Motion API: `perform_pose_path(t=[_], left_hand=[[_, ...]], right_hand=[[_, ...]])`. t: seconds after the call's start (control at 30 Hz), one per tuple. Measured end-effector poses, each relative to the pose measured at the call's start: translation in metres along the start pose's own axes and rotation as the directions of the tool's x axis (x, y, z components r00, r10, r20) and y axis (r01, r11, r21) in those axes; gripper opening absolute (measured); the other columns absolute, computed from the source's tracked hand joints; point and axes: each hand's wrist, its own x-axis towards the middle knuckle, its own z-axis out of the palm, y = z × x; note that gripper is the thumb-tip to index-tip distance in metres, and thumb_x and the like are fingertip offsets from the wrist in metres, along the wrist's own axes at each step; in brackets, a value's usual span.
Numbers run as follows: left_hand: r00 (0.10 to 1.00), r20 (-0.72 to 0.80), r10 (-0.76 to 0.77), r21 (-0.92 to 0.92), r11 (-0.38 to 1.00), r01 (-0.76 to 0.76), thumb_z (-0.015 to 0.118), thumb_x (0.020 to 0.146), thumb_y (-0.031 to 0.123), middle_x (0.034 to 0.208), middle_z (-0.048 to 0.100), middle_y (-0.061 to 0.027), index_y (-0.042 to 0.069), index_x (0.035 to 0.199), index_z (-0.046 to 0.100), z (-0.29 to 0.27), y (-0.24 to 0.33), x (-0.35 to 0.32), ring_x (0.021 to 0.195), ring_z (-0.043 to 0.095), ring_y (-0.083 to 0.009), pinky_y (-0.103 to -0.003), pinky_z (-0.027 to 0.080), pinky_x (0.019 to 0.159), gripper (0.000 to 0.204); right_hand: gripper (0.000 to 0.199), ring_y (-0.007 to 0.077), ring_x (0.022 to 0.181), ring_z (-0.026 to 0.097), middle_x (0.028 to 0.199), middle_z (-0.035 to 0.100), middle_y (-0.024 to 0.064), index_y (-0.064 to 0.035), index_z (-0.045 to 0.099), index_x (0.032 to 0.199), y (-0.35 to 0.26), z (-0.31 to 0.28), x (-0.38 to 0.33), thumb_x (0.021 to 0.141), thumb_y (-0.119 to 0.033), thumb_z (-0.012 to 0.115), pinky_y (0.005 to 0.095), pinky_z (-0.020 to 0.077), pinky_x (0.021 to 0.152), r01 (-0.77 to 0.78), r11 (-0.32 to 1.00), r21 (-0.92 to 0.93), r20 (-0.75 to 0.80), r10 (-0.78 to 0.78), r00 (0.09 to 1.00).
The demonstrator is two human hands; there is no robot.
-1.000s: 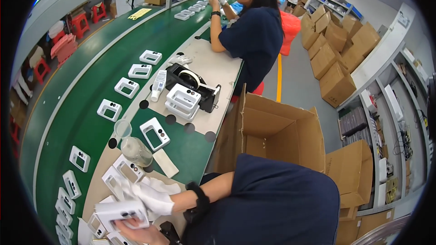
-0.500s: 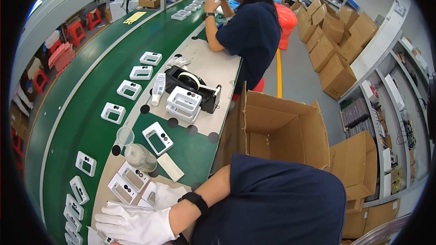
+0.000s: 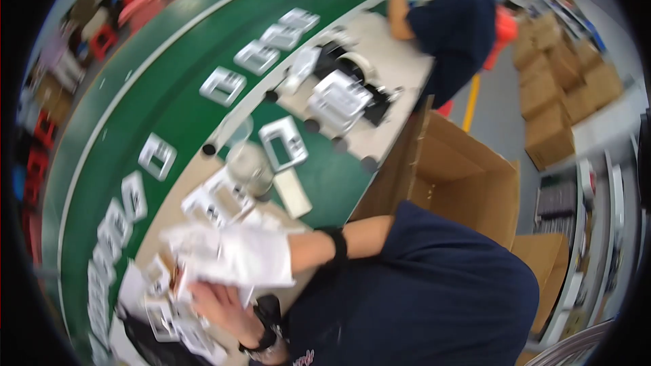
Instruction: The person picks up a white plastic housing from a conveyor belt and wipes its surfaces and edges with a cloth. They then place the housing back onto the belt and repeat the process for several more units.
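My right hand point(image 3: 234, 254), in a white glove, and my bare left hand point(image 3: 220, 305) meet over the near end of the bench. The left fingers are curled in at the gloved hand's lower edge, around something pale that blur and the glove hide. Motion smears the right fingers. Just beyond the glove lie white plastic frames point(image 3: 230, 193) with rectangular openings. More white housings point(image 3: 163, 318) sit beside and below my left hand. A clear jar point(image 3: 249, 168), a cream-coloured flat block point(image 3: 292, 193) and a single white frame point(image 3: 283, 144) are farther up the bench.
Along the left, a green conveyor point(image 3: 183, 129) carries a row of white frames point(image 3: 158, 156). A black tape dispenser point(image 3: 377, 110), stacked white housings point(image 3: 341, 98) and a tube point(image 3: 300, 68) stand farther off. An open cardboard box point(image 3: 468, 156) is at right; a co-worker point(image 3: 454, 20) is beyond.
My view has swung, shifting the bench up and right in the picture with blur. My bare left hand has come into view against the gloved right hand, which has drawn back from lying outstretched.
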Motion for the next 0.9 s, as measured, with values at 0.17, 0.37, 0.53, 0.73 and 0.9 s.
perform_pose_path(t=[0.17,0.37,0.53,0.73,0.9], left_hand=[[0.922,0.383,-0.061,-0.365,0.906,0.212,0.041,0.086,0.039,0.052,0.032,0.005,0.012,0.076,0.041,0.017,0.007,0.017,0.039,0.029,-0.0031,-0.018,0.023,0.034,0.03],[0.956,0.292,0.002,-0.43,0.894,0.13,0.035,0.085,0.048,0.044,0.02,0.0033,0.012,0.057,0.029,0.025,0.006,0.033,0.032,0.024,-0.0069,-0.021,0.019,0.033,0.047],[0.991,0.136,-0.018,-0.341,0.938,0.064,0.035,0.086,0.048,0.044,0.027,0.0025,0.01,0.056,0.031,0.042,-0.004,0.042,0.035,0.029,-0.0082,-0.022,0.024,0.036,0.048],[0.936,0.295,0.191,0.152,0.958,-0.243,0.035,0.086,0.045,0.047,0.042,-0.0012,0.004,0.064,0.045,0.056,-0.02,0.113,0.04,0.039,-0.0093,-0.023,0.032,0.039,0.048],[0.894,0.447,-0.038,0.538,0.81,-0.235,0.044,0.08,0.051,0.053,0.046,-0.0058,-0.001,0.076,0.051,0.158,-0.023,0.232,0.041,0.047,-0.0163,-0.027,0.041,0.04,0.053]], right_hand=[[0.035,0.0192,0.09,0.053,0.1,0.053,0.011,0.0018,0.041,0.115,0.034,-0.007,-0.008,0.089,-0.021,0.038,0.0291,0.0428,0.076,0.052,0.969,-0.243,-0.29,-0.123,0.949],[0.046,0.0061,0.084,0.051,0.092,0.054,0.0027,-0.0003,0.044,0.111,0.048,-0.006,-0.036,0.091,-0.038,0.026,0.0209,0.0443,0.069,-0.483,0.857,0.178,-0.109,0.505,0.856],[0.036,0.0049,0.069,0.052,0.092,0.056,0.0015,0.0004,0.043,0.113,0.052,-0.004,-0.038,0.091,-0.027,0.033,0.0182,0.0433,0.056,-0.313,0.847,0.43,-0.301,0.461,0.835],[0.03,0.0058,0.055,0.05,0.089,0.059,0.0065,0.0018,0.047,0.112,0.039,-0.046,-0.034,0.082,-0.003,0.046,0.0165,0.0404,0.045,-0.344,0.898,0.275,-0.262,0.414,0.872],[0.032,0.0068,0.052,0.053,0.09,0.061,0.0042,-0.001,0.051,0.111,0.022,-0.093,-0.049,0.079,0.0,0.052,0.0169,0.043,0.046,-0.429,0.834,0.347,-0.093,0.485,0.869]])
